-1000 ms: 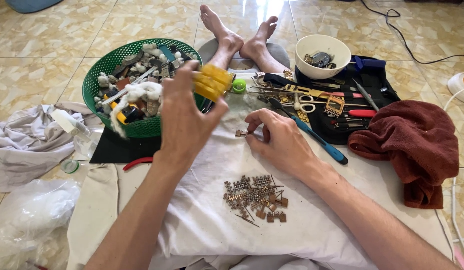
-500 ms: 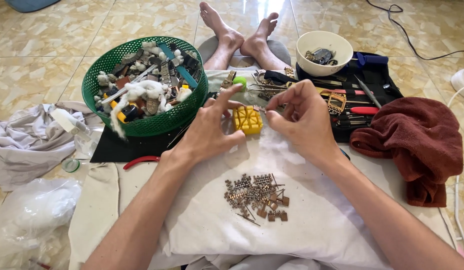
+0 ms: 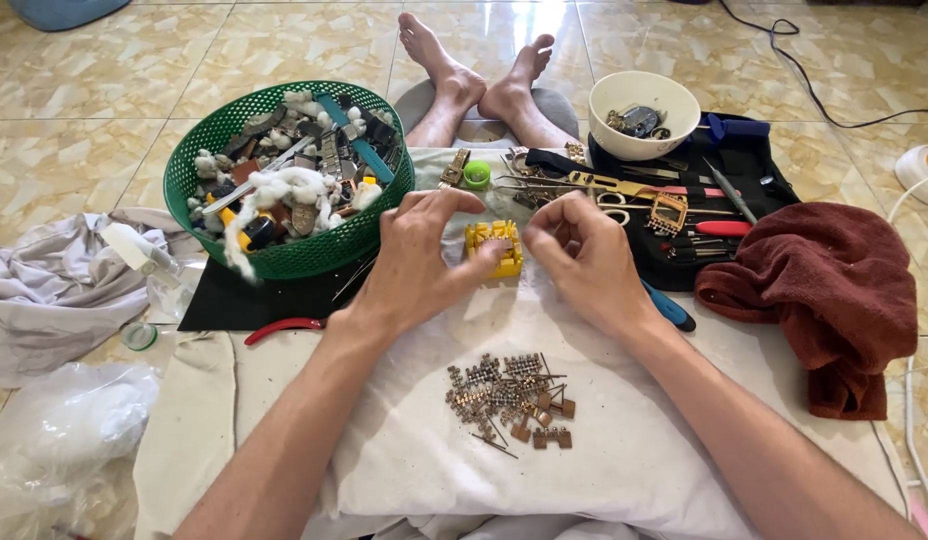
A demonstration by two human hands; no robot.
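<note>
Links (image 3: 509,395) lie nearest, a loose heap of small metal watch-band pieces and thin pins on the white cloth (image 3: 624,450), just this side of the yellow block (image 3: 496,247). They sit close to both forearms, so a sweep of a wrist could well scatter them, and a pin that rolls off the cloth onto the tiled floor would probably be hard to find again.

Past the heap, the yellow block rests on the cloth between the two hands. The left hand (image 3: 419,262) curls over its left side, thumb and forefinger drawn in toward it; the right hand (image 3: 584,255) sits just right of it, fingertips pressed together as if pinching something tiny, though what they hold is too small to tell. If it is a pin or link, a slip of that grip would likely flick it away. The block looks light and unanchored, so a sideways push may tip or slide it.

Left of the block, red-handled pliers (image 3: 284,326) lie beside the green basket (image 3: 284,262) of odds and ends, near the left elbow's path. Beyond the block, tools crowd the black case (image 3: 754,160); a careless reach there risks a poke from the pointed ones. Farthest, the white bowl (image 3: 644,115) stands near the bare feet, where a shifted foot could knock it.
</note>
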